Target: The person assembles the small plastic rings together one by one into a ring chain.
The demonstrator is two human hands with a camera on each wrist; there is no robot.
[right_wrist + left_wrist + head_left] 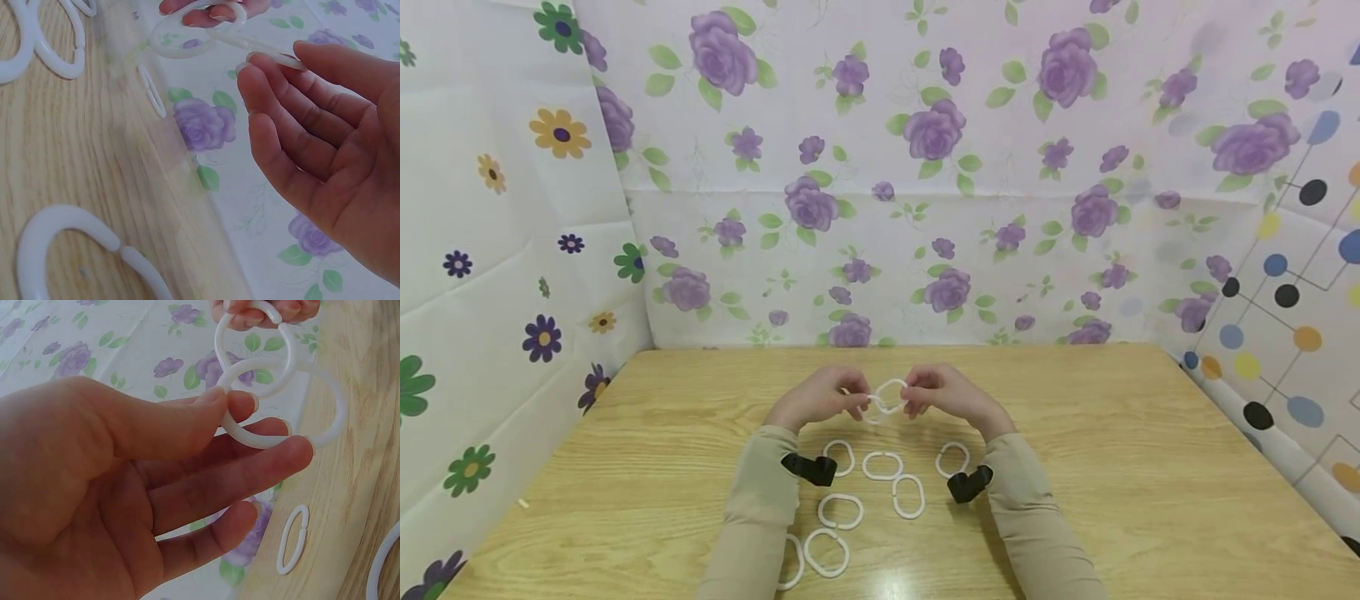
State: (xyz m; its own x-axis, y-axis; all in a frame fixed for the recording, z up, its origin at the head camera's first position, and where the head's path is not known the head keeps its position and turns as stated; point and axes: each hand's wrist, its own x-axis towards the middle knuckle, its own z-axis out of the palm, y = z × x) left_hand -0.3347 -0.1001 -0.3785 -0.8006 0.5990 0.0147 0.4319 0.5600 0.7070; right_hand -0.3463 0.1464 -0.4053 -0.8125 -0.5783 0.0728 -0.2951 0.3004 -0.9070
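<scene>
My left hand (822, 395) pinches a white plastic shower curtain ring (342, 412) between thumb and index finger, with the other fingers spread below it. Opposite, my right hand (953, 395) pinches a second white curtain ring (220, 345) between thumb and fingertips. Both rings are held above the table, crossing each other and looking interlinked. The left wrist view shows a small split in the second ring, near the right fingers. On the table below lie more split rings, among them one ring (852, 458) by the left wrist and another ring (953, 444) by the right.
Several other white rings lie nearer me on the wooden table (1150, 467), including a ring (922, 497) at the middle and one (800, 563) partly hidden by the left sleeve. A small pale piece (523, 503) lies near the left edge. Flowered cloth (880, 275) hangs behind.
</scene>
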